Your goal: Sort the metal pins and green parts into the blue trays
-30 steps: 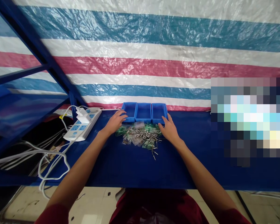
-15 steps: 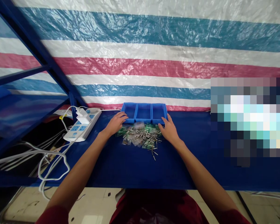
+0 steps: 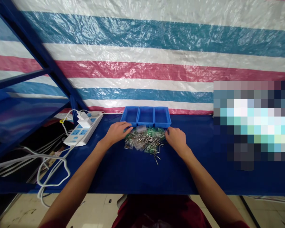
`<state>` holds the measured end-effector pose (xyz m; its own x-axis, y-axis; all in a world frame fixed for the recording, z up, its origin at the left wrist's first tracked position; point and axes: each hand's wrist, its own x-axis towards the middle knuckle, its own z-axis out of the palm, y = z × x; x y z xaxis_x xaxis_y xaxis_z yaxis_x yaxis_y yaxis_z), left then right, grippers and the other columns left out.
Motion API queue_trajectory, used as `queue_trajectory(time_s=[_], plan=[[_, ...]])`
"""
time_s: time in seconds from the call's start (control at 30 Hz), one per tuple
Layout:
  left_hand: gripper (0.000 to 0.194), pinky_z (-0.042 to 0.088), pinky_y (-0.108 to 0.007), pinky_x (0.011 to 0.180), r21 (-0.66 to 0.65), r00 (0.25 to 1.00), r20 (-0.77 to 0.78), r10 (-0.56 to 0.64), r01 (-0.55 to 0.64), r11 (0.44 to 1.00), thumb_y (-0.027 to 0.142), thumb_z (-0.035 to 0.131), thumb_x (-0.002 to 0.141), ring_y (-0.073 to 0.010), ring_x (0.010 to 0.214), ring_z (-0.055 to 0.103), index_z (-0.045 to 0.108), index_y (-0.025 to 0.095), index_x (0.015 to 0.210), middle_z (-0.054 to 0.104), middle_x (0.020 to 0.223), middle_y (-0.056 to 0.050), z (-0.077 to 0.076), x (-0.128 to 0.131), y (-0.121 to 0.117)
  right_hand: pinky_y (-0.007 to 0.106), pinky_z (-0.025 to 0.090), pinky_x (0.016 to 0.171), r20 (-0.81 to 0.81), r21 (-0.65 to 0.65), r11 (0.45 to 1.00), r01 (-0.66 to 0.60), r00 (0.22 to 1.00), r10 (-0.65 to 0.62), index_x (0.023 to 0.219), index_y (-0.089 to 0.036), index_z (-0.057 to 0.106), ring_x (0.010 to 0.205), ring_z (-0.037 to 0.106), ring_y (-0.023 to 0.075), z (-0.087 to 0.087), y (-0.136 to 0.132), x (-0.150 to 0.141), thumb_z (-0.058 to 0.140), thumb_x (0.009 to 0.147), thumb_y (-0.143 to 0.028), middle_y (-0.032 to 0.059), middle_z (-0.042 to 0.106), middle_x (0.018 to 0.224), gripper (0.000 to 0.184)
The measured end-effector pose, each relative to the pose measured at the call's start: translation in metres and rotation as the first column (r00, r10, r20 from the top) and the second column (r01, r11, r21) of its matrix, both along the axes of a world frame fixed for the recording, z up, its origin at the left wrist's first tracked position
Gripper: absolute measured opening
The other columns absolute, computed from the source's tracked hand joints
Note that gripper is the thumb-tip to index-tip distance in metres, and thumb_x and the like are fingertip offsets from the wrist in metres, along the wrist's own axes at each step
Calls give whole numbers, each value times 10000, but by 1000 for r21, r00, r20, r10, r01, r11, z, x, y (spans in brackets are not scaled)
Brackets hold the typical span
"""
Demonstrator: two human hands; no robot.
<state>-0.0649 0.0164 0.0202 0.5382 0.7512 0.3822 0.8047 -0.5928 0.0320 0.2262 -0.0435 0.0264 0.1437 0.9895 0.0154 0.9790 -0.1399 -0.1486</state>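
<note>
Blue bench (image 3: 137, 175): left hand (image 3: 117, 132) loosely spread, right hand (image 3: 177, 138) curled, contents unclear, beside metal pins (image 3: 150, 138); a knock could scatter them.

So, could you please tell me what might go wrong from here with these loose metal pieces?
The thin metal pieces lie loose among small plastic bags, so a nudge from the left hand or right hand close by might scatter some. The white cable hangs over the front edge of the table near the left arm, so the arm could perhaps catch it.
</note>
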Motion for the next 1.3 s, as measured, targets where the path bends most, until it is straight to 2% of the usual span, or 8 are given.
queue_trajectory(time_s=[0.2, 0.6, 0.8, 0.9, 0.97, 1.07, 1.17, 1.3], plan=[[452, 476, -333, 878, -92, 992, -128, 2, -14, 996, 472, 357, 973, -239, 1012, 648, 704, 206, 1090, 732, 1068, -59, -15, 7, 5, 332, 482, 769, 85, -136, 991, -13, 996, 25, 1044, -139, 644, 939, 680, 283, -2, 1, 5, 414, 923, -226, 166, 686, 1009, 275], [472, 414, -364, 814, -132, 984, -163, -77, 56, 990, 402, 306, 995, -249, 888, 590, 727, 188, 1009, 743, 986, -69, -16, 14, 2, 325, 487, 771, 53, -171, 985, -30, 998, 40, 1084, -153, 614, 957, 675, 273, -9, 5, 4, 417, 924, -214, 159, 676, 1040, 261], [493, 417, -376, 856, -186, 986, -147, -75, 46, 981, 439, 293, 992, -252, 937, 587, 731, 213, 975, 731, 989, -67, -10, 14, -1, 347, 494, 765, 30, -105, 993, -60, 997, 64, 1069, -139, 630, 916, 674, 277, -10, 2, 1, 416, 940, -261, 151, 682, 1010, 278], [497, 393, -409, 950, -205, 991, -105, -82, 59, 977, 504, 290, 986, -261, 1082, 561, 675, 236, 1151, 691, 1124, -77, -3, 8, -10, 373, 491, 831, 8, 42, 989, -139, 990, 138, 1152, -136, 611, 1004, 637, 281, -14, -11, 0, 392, 964, -367, 166, 650, 1098, 369], [573, 342, -444, 1032, -227, 992, -80, -100, 79, 971, 611, 334, 940, -287, 1256, 462, 526, 264, 1354, 566, 1343, -93, 0, 3, -21, 424, 439, 964, -13, 170, 928, -330, 941, 337, 1313, -154, 521, 1195, 533, 304, -21, -23, 3, 413, 943, -507, 178, 559, 1288, 523], [921, 218, -485, 1130, -316, 984, -90, -153, 117, 942, 764, 472, 784, -358, 1417, 242, 212, 280, 1524, 200, 1585, -105, -4, -5, -37, 498, 256, 1132, -20, 204, 765, -610, 779, 627, 1509, -193, 249, 1445, 181, 341, -39, -36, 11, 521, 788, -723, 160, 203, 1570, 935], [1027, 130, -528, 1153, -392, 976, -126, -176, 114, 913, 793, 495, 738, -396, 1449, 123, 79, 301, 1538, 70, 1610, -93, -19, -7, -42, 510, 150, 1171, -49, 136, 762, -633, 764, 643, 1546, -200, 63, 1473, 5, 332, -53, -37, 17, 517, 736, -782, 141, 8, 1608, 1096], [1004, 76, -556, 1154, -389, 975, -136, -175, 110, 915, 789, 464, 761, -393, 1455, 100, 48, 305, 1536, 63, 1610, -90, -37, -6, -36, 521, 96, 1178, -54, 78, 751, -655, 750, 659, 1541, -239, -26, 1472, -44, 321, -59, -28, 17, 479, 722, -819, 100, -68, 1608, 1124]])
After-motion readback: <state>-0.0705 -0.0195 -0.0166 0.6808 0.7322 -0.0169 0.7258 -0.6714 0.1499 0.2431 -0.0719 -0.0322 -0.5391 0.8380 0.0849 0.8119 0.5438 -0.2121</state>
